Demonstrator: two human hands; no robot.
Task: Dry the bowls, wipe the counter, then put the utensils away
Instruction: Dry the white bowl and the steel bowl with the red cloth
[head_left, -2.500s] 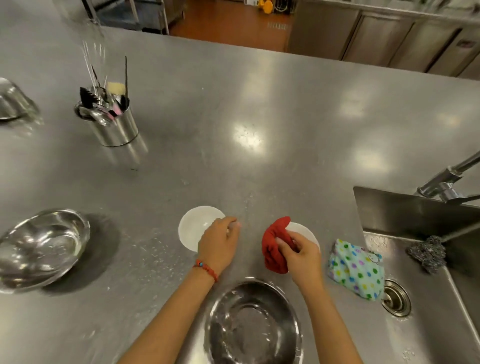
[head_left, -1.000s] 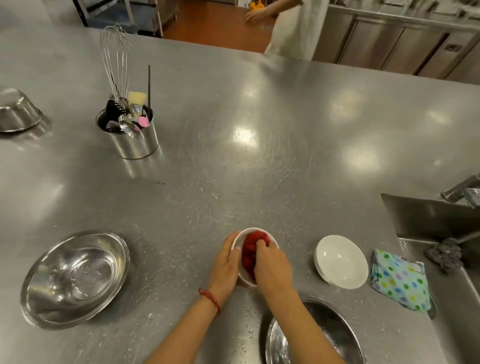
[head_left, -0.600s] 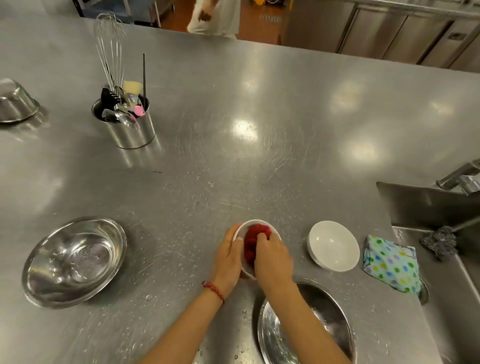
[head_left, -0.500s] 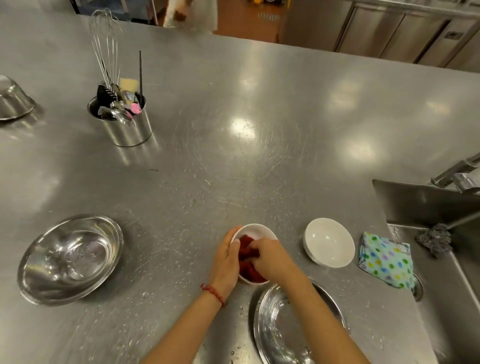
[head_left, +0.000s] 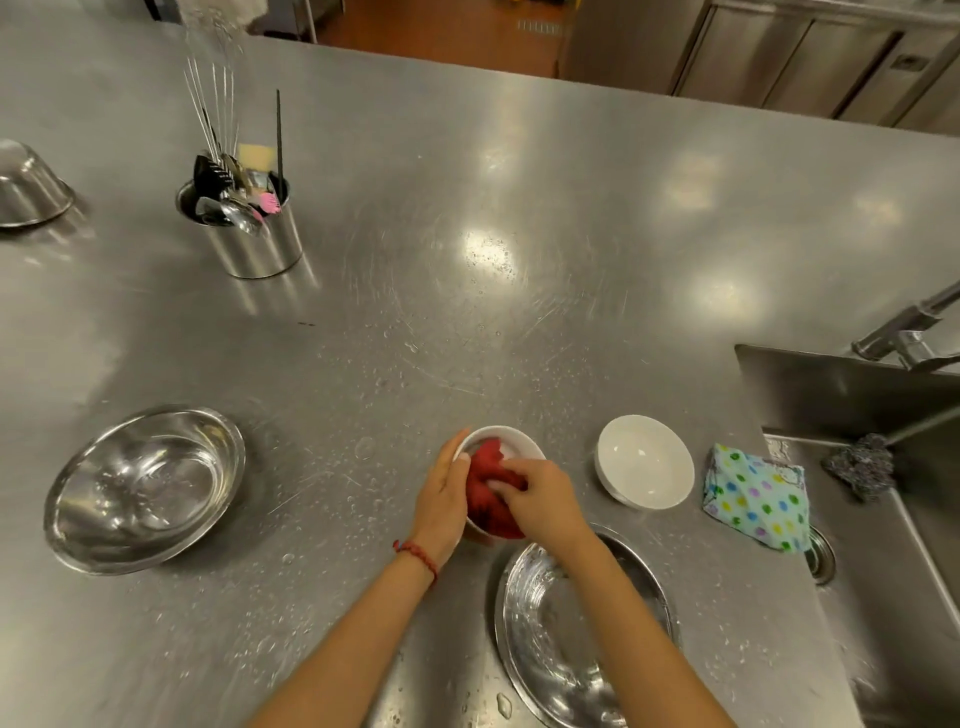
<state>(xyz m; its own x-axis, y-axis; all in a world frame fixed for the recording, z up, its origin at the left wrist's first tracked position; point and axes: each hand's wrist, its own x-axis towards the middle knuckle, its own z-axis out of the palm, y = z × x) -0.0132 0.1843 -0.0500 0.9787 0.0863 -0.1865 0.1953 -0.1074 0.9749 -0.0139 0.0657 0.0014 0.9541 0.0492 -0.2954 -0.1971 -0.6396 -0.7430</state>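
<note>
On the wet steel counter (head_left: 467, 218), cabinets (head_left: 810, 57) line the far wall

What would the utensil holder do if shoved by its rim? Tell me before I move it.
The utensil holder would probably tip rather than slide: it is a tall, narrow steel cylinder, and the whisk and other long tools stand high above its rim. Pushed low, it likely glides, since the counter is smooth, with water droplets nearer the person.

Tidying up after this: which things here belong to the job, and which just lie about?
In the job:
white bowl held by left hand
red cloth in right hand
second white bowl
steel bowls
utensil holder

Lying about:
dotted cloth
scourer
</note>
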